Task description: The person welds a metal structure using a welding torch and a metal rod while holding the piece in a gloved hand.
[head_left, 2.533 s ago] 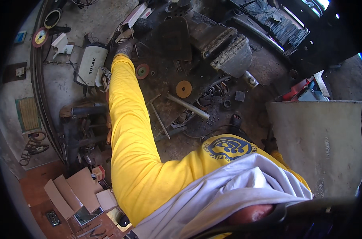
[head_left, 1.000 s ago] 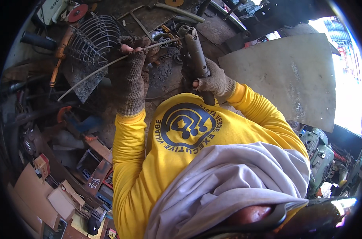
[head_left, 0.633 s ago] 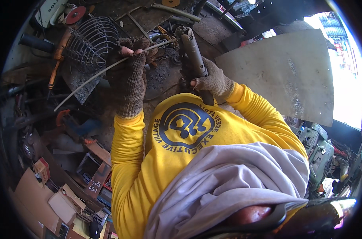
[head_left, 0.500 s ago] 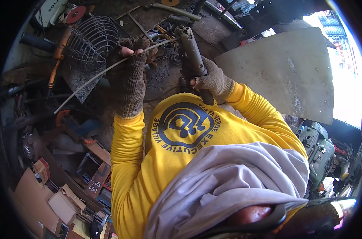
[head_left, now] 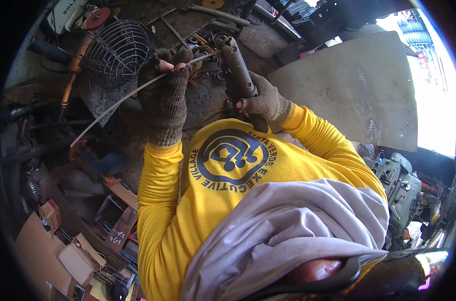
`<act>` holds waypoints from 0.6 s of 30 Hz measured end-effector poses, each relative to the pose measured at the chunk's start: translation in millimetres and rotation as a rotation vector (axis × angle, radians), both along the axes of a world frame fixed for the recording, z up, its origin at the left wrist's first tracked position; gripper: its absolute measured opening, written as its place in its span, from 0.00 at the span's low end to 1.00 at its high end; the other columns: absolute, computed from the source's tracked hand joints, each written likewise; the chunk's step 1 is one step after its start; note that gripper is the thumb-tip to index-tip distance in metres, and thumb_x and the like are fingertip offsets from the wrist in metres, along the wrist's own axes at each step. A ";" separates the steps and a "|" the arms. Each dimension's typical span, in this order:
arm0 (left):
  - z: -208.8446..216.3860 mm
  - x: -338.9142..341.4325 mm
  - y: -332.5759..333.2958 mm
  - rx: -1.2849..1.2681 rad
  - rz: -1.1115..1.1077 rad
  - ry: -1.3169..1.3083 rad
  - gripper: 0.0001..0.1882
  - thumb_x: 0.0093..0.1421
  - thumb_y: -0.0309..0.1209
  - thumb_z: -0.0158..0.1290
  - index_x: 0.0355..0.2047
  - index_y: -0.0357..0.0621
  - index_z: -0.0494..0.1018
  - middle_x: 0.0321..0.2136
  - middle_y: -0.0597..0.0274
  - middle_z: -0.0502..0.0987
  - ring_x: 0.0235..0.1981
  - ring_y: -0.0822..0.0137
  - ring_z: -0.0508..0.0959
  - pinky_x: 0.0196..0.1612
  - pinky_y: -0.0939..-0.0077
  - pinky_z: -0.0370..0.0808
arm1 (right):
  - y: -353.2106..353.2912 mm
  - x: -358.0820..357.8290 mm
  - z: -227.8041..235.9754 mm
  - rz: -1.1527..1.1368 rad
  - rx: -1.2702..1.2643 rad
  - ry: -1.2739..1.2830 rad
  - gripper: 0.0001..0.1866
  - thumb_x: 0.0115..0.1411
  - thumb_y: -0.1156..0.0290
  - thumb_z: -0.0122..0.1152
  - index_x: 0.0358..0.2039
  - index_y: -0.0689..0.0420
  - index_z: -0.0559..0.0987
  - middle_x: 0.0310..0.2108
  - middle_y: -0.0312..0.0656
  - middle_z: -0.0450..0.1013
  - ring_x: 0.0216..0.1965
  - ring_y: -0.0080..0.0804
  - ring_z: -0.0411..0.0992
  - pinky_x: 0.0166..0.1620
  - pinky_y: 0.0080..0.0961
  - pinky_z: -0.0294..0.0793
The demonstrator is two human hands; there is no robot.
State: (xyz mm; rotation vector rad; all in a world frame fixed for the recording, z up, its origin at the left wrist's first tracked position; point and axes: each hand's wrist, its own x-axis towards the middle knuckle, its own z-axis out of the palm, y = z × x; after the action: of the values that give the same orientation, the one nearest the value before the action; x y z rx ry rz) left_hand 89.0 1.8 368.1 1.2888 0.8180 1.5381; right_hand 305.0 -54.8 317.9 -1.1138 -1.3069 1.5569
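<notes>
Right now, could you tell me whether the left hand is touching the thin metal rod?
Touching. The head view shows the gloved left hand with its fingertips pinched around the thin metal rod, no gap showing.

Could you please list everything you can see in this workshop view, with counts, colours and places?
thin metal rod: one, pale grey, running from lower left up to the left hand
power tool: one, dark grey, long body, top centre in the right hand
wire basket: one, dark, domed, upper left
disc: one, red, top left
metal sheet: one, grey, flat, upper right
cardboard boxes: several, brown, lower left
left hand: brown knit glove, grip closed on the rod
right hand: tan knit glove, grip closed on the tool body
</notes>
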 end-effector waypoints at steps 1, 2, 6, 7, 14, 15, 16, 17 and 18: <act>1.3 2.5 0.3 -0.032 -0.009 -0.113 0.12 0.57 0.27 0.62 0.35 0.41 0.69 0.25 0.68 0.72 0.25 0.77 0.75 0.30 0.85 0.73 | 0.8 0.2 1.0 -0.014 -0.008 -0.001 0.37 0.41 0.59 0.73 0.51 0.59 0.70 0.37 0.37 0.73 0.39 0.25 0.71 0.46 0.25 0.71; -0.3 -0.7 1.2 -0.031 -0.009 -0.111 0.12 0.57 0.27 0.62 0.35 0.41 0.69 0.25 0.68 0.72 0.25 0.77 0.75 0.30 0.85 0.73 | 0.8 -0.7 1.6 -0.029 -0.015 0.001 0.37 0.41 0.59 0.73 0.51 0.59 0.70 0.38 0.37 0.73 0.39 0.25 0.71 0.47 0.25 0.71; -7.9 -11.9 6.0 -0.042 -0.012 0.010 0.12 0.57 0.30 0.62 0.35 0.41 0.69 0.23 0.71 0.70 0.23 0.79 0.71 0.28 0.84 0.70 | -0.4 0.5 3.1 -0.047 -0.028 0.004 0.38 0.41 0.59 0.74 0.51 0.59 0.70 0.38 0.37 0.73 0.40 0.26 0.71 0.47 0.25 0.71; -8.4 -11.5 6.1 -0.047 -0.016 0.020 0.12 0.57 0.31 0.62 0.35 0.41 0.69 0.23 0.71 0.70 0.22 0.79 0.71 0.28 0.84 0.70 | -0.4 0.2 4.4 -0.044 -0.033 -0.008 0.38 0.40 0.59 0.74 0.52 0.59 0.70 0.38 0.37 0.73 0.40 0.26 0.71 0.47 0.25 0.71; -7.2 -4.6 5.6 -0.007 0.025 0.025 0.12 0.57 0.30 0.62 0.35 0.42 0.69 0.24 0.71 0.70 0.22 0.79 0.70 0.29 0.84 0.69 | -0.2 3.8 -4.0 -0.037 0.002 -0.021 0.37 0.42 0.60 0.73 0.52 0.60 0.70 0.39 0.38 0.73 0.41 0.26 0.71 0.48 0.26 0.72; -5.4 -4.7 4.5 -0.028 0.012 0.018 0.12 0.57 0.28 0.62 0.35 0.42 0.69 0.25 0.70 0.71 0.23 0.78 0.72 0.29 0.84 0.70 | -0.5 4.5 -3.4 -0.037 0.002 -0.022 0.37 0.42 0.60 0.73 0.52 0.60 0.70 0.39 0.38 0.73 0.41 0.26 0.71 0.48 0.26 0.72; -4.3 -4.2 3.8 -0.048 0.000 0.010 0.12 0.57 0.26 0.62 0.35 0.42 0.69 0.26 0.68 0.72 0.25 0.78 0.73 0.30 0.85 0.71 | -1.0 5.7 -2.5 -0.029 -0.011 -0.001 0.37 0.42 0.61 0.73 0.52 0.60 0.70 0.39 0.38 0.74 0.41 0.27 0.72 0.48 0.26 0.72; -4.3 -3.4 3.5 -0.047 0.002 0.009 0.12 0.57 0.26 0.62 0.35 0.42 0.69 0.26 0.68 0.72 0.25 0.78 0.73 0.30 0.85 0.71 | -0.9 6.0 -2.1 -0.020 -0.024 0.019 0.37 0.42 0.61 0.73 0.53 0.60 0.69 0.40 0.38 0.74 0.41 0.27 0.72 0.48 0.26 0.72; -4.3 -1.3 2.6 -0.063 -0.042 -0.066 0.12 0.57 0.25 0.61 0.36 0.42 0.69 0.27 0.67 0.73 0.27 0.77 0.75 0.32 0.85 0.73 | -0.8 6.5 -1.3 -0.018 -0.023 0.018 0.37 0.42 0.61 0.73 0.53 0.60 0.69 0.40 0.38 0.74 0.41 0.27 0.72 0.48 0.26 0.72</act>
State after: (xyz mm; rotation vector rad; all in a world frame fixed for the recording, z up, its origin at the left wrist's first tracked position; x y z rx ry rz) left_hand 87.7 4.4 363.9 1.1966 0.7865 1.5023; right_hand 311.5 -55.6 316.6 -1.1206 -1.2669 1.5688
